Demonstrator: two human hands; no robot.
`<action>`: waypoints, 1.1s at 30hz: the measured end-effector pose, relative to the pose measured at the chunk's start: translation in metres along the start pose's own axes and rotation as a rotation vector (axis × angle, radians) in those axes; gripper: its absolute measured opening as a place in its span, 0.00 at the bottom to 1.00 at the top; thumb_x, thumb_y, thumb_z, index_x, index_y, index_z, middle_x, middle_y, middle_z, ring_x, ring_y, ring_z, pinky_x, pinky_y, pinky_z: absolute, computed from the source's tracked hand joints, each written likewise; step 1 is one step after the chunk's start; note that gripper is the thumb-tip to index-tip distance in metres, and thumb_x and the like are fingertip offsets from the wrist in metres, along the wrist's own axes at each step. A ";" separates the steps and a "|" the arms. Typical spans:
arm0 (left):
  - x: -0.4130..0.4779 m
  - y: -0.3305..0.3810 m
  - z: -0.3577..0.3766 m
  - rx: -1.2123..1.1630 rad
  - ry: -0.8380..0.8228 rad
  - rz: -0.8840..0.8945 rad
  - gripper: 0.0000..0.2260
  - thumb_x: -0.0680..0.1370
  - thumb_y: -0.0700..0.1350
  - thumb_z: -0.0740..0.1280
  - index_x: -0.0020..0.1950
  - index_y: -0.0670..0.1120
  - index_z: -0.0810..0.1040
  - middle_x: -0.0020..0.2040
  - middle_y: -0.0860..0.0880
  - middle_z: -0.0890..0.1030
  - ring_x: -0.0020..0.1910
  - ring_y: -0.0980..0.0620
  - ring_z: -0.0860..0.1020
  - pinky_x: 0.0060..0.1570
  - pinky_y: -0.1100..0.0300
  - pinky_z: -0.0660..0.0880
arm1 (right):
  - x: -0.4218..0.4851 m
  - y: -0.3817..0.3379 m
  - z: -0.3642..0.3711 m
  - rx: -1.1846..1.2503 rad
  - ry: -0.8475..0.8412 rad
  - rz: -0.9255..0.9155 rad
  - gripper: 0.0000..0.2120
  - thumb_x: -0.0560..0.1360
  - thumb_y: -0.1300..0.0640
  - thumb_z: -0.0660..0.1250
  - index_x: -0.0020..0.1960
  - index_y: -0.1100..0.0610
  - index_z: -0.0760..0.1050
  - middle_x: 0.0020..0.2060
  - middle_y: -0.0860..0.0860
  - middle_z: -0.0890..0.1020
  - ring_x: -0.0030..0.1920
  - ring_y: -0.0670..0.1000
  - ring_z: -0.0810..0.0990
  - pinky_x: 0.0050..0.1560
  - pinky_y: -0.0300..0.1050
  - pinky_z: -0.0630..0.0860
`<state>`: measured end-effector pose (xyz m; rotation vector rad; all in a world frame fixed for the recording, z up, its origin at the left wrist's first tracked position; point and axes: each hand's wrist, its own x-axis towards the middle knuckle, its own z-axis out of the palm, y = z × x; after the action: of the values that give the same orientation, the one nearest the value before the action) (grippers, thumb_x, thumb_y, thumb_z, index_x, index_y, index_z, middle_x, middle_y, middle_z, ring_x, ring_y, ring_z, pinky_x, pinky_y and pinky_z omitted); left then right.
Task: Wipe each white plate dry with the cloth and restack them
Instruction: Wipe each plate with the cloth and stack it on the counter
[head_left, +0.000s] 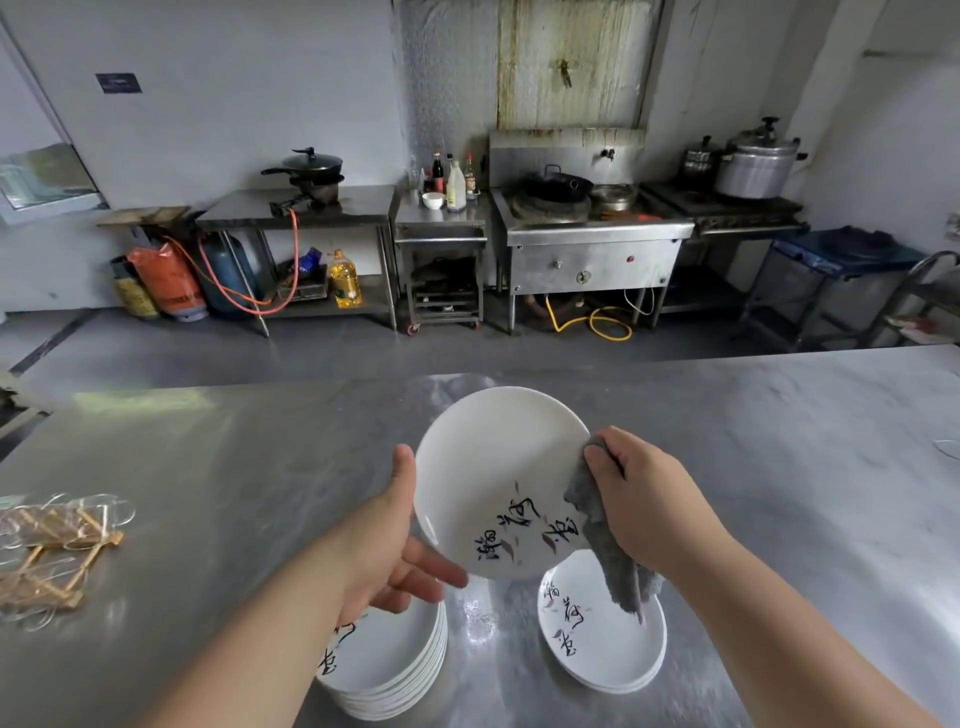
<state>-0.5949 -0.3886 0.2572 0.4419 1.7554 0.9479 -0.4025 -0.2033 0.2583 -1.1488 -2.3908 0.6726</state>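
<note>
Several stacked plates: on the surface, beneath the left hand.
Left hand: thumb and fingers clasp the raised plate, tilted.
Right hand: grips the cloth against that plate's right rim.
Short stack: beneath the right hand.

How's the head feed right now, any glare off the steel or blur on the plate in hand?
Head view: soft, even light; a pale glare patch on the steel table at far left, and small glints beside the left stack. The held plate and its lettering read sharp, while the cloth looks slightly soft. Wide-angle bend bows the table's far edge and tilts the walls.
</note>
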 end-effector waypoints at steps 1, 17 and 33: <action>0.001 0.002 0.002 -0.084 -0.055 0.007 0.51 0.71 0.81 0.38 0.66 0.44 0.78 0.48 0.36 0.88 0.36 0.44 0.84 0.30 0.61 0.74 | -0.002 0.000 -0.001 0.026 0.035 -0.012 0.11 0.84 0.48 0.58 0.45 0.48 0.73 0.34 0.45 0.80 0.35 0.47 0.77 0.35 0.46 0.75; -0.001 0.012 0.017 -0.887 -0.138 0.528 0.18 0.79 0.39 0.66 0.68 0.44 0.82 0.65 0.38 0.84 0.60 0.44 0.85 0.53 0.52 0.84 | -0.043 -0.040 0.007 0.513 0.164 -0.250 0.15 0.85 0.47 0.59 0.67 0.42 0.80 0.65 0.37 0.82 0.69 0.41 0.77 0.71 0.39 0.71; -0.009 0.013 0.024 -0.902 -0.250 0.630 0.18 0.79 0.41 0.68 0.69 0.47 0.82 0.70 0.37 0.81 0.68 0.40 0.81 0.60 0.48 0.82 | -0.049 -0.045 0.019 -0.215 -0.106 -0.748 0.46 0.80 0.27 0.41 0.85 0.60 0.49 0.85 0.55 0.47 0.84 0.62 0.42 0.80 0.69 0.54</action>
<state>-0.5716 -0.3779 0.2698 0.4820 0.8095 1.8997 -0.4112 -0.2715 0.2619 -0.2164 -2.7486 0.2273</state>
